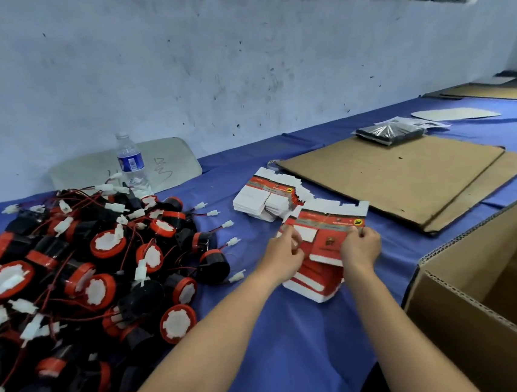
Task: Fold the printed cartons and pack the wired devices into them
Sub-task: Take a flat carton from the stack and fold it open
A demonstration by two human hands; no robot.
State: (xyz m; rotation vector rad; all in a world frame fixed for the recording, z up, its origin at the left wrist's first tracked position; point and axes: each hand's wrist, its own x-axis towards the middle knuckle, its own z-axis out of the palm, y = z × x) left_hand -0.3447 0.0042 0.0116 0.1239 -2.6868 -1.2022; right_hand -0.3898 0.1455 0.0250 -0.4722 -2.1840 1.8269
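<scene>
Fingers (293,240) of the left hand (283,252) are curled onto the left edge of one flat printed carton (327,220); the right hand (360,247) pinches its right edge between thumb and fingertips. The blank is held raised and tilted away, just above the near stack of flat cartons (313,285), at centre frame. Judgement: a two-edge grip is used so that the top blank is peeled off singly and its creases can be pressed inward; folding is not yet begun. A second stack of blanks (263,198) lies just behind, toward upper centre. Wired devices (85,275) are heaped at left and lower left, with red leads and white plugs tangled, within reach of the left hand. None is seen packed. A corrugated box (499,315) stands open at lower right, its flap edge near the right forearm; elbow room is limited there. Bare blue cloth (298,359) between the forearms gives working room. A cardboard sheet (401,179) lies at upper right and a water bottle (131,164) stands upright behind the heap.
</scene>
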